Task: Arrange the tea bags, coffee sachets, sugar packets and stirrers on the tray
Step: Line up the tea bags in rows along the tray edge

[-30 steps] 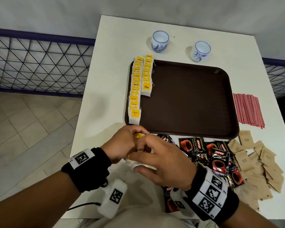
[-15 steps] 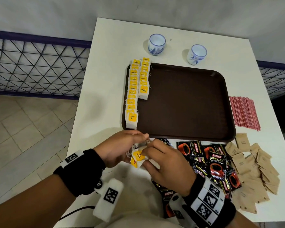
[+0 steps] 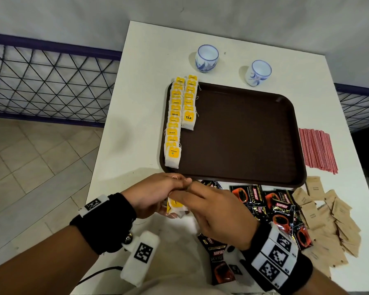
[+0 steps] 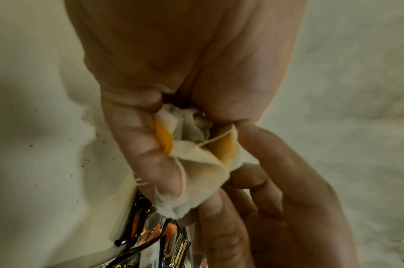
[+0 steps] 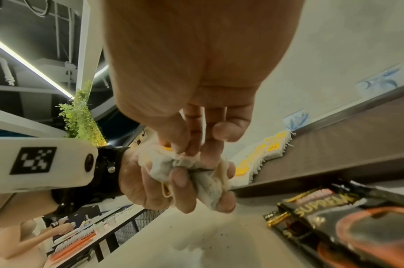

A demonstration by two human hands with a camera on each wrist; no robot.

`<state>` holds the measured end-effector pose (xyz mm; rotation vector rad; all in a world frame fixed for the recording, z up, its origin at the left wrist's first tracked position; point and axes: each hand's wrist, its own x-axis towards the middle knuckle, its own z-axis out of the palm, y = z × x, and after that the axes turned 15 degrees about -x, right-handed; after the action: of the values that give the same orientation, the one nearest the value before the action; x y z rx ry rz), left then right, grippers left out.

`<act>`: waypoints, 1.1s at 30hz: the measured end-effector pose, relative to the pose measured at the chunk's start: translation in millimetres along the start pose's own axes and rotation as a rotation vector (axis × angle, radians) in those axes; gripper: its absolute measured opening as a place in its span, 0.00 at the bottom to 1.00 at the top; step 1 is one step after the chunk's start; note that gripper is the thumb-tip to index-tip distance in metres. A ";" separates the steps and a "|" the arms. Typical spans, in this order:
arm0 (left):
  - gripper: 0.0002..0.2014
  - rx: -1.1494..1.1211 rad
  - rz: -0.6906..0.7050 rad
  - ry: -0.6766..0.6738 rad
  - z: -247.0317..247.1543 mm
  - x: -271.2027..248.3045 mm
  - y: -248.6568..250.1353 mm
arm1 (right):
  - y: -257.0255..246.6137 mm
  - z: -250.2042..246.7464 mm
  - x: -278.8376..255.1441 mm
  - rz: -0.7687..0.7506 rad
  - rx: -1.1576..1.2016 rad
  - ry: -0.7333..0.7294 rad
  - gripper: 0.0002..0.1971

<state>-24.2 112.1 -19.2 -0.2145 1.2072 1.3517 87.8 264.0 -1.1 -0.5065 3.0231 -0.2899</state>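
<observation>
Both hands meet over the near edge of the tabletop (image 3: 149, 60), just short of the tray (image 3: 243, 135). Left hand (image 3: 151, 194) has fingers curled round a small bunch of tea bags (image 4: 196, 156); right hand (image 3: 215, 213) pinches into the same bunch from above with thumb and fingertips (image 5: 180, 146), apparently pulling one bag free. In the wrist views the bags look crumpled, strings (image 4: 216, 139) looped across them and round a left finger.

Tray status: two rows of tea bags (image 3: 175, 122) lie along its left edge, the outer row longer, the inner row ending at the bag marked TEA (image 3: 188, 119). The rest of the tray is bare. Coffee sachets (image 3: 271, 207) are heaped on the tabletop just below the tray, sugar packets (image 3: 328, 222) to their right, red stirrers (image 3: 316, 150) beside the tray's right edge. Two cups (image 3: 207, 58) stand beyond the tray.

Judged step: separating one bag to extend the short inner row. Early in the task, only tea started.

Risks:
- Strings tangled; pulling one bag could drag a second out, or drop the bunch onto the sachets.
- Thin paper, already creased; a hard pinch or tug could tear a bag and spill leaf. Dark specks already lie on the tabletop under the hands, source unclear.
- Placing the bag could nudge the overlapped rows out of line.
</observation>
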 end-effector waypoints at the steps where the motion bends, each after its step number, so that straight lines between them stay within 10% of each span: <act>1: 0.08 0.017 -0.006 -0.019 -0.2 -0.9 1.6 | 2.0 -1.1 1.3 -0.026 -0.024 -0.003 0.32; 7: 0.16 0.135 -0.046 -0.054 3.6 -4.2 5.2 | 8.0 -8.4 11.6 -0.201 -0.108 -0.019 0.29; 18: 0.09 0.026 -0.007 -0.003 -2.9 -3.1 5.3 | 18.8 -6.7 16.3 -0.009 0.232 0.056 0.05; 33: 0.15 -0.154 0.019 0.143 -34.6 -5.2 -9.2 | 109.3 -6.0 66.2 0.675 0.806 0.057 0.08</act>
<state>-33.9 81.0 -35.0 -0.4163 1.2258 1.4674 -9.9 344.8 -18.6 0.5594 2.5698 -1.3441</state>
